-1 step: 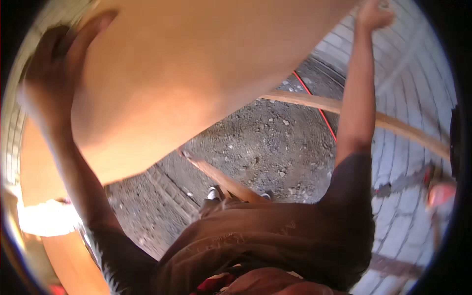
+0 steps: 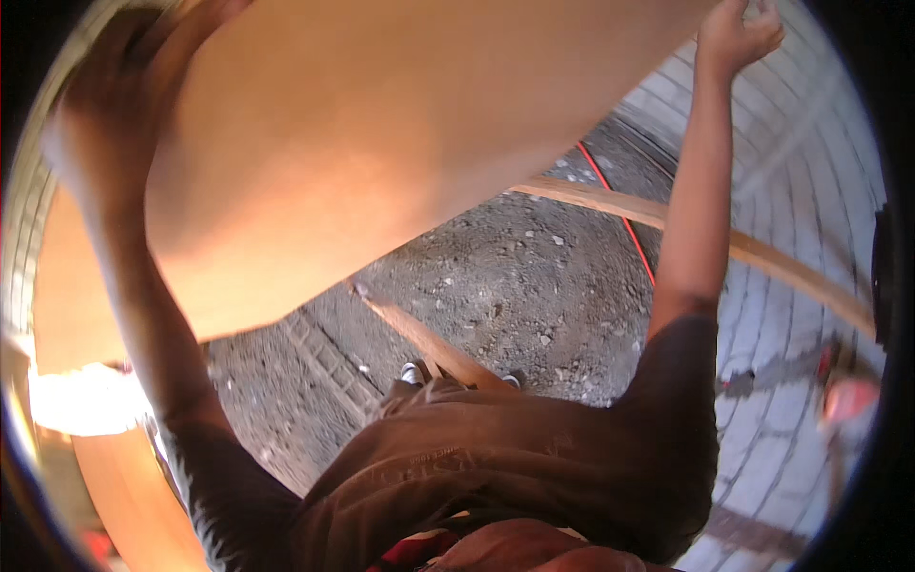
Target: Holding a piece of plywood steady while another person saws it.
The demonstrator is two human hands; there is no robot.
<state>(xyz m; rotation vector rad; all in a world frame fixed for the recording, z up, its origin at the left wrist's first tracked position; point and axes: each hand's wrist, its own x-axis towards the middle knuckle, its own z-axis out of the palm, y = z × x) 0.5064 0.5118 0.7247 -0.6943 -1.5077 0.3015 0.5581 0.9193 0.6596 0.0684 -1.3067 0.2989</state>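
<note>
A large smooth tan plywood sheet (image 2: 381, 124) is raised in front of me and slants up to the right. My left hand (image 2: 124, 114) grips its left side, thumb stretched across the face; some fingertips are dark or cut off by the upper rim. At the top right, my right hand (image 2: 739, 38) is closed at the sheet's right end, and the exact hold is hard to see. Both arms are raised and spread wide.
Rough gravelly ground (image 2: 496, 276) lies below, with a timber (image 2: 438, 353) by my feet. Another timber (image 2: 801, 272) runs past my right arm, crossed by a red cord (image 2: 636, 238). A pale block wall (image 2: 791, 172) stands right. Bright light (image 2: 91, 400) glares at left.
My left hand has moved slightly up and right. The sheet's lower left corner has risen a little. My right hand has shifted slightly right, its grip apparently the same.
</note>
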